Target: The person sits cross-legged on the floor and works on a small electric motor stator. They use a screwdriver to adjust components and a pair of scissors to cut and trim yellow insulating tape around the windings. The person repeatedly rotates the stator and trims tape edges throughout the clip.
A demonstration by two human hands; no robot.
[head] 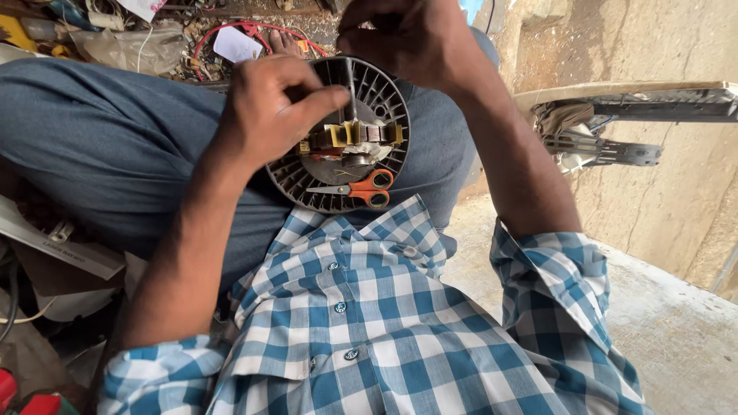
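A round motor housing (pixel 338 134) with a ring of dark plastic fins rests on the person's lap, propped against the thigh of the blue trousers (pixel 115 146). In its middle sit a metal core, yellow plastic pieces and copper-coloured windings. A small pair of orange-handled scissors (pixel 361 187) lies loose on the lower part of the housing, blades pointing left.

The left hand (pixel 269 111) is closed at the upper left edge of the housing, thumb and forefinger pinched together near the yellow pieces; it looks as if they grip a thin wire or thread, but that is too fine to tell for sure. The right hand (pixel 407 38) hangs above the top edge with its fingers curled shut; a thin pale strand (pixel 352 84) runs down from it toward the middle of the motor, so it seems to be holding that strand.

Judging by its build, the housing is stiff and fairly heavy in the centre, where the metal sits, while the fins are thin and likely to snap under a hard squeeze. The outer rim is the safer place to hold it. The windings look delicate. The scissors could slide off if the housing tips.

Loose wires and scraps (pixel 231 38) lie on the floor beyond the knees.
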